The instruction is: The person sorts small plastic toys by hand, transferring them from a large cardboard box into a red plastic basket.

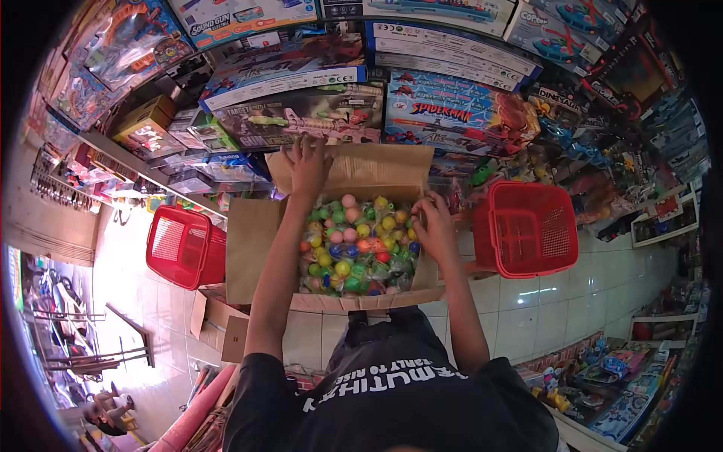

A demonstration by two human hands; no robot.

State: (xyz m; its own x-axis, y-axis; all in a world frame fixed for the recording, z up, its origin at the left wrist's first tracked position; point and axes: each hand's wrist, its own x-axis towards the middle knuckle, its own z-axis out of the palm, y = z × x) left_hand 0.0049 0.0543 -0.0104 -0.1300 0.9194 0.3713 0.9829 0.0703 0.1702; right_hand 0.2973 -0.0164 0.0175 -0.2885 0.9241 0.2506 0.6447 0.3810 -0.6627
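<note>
An open cardboard box (252,264) stands in front of me, filled with small colourful balls (354,233) that look wrapped in clear plastic. My left hand (307,164) reaches across the box and lies on its raised back flap, fingers spread over the cardboard. On the other side, my right hand (437,230) is at the box's right edge beside the balls, with its fingers bent but apart. No ball shows in either hand.
Red plastic baskets stand left (179,245) and right (532,230) of the box. Shelves of boxed toys, including a Spiderman box (452,113), rise behind it. Another cardboard box (215,320) is on the tiled floor. A person (111,410) is at the lower left.
</note>
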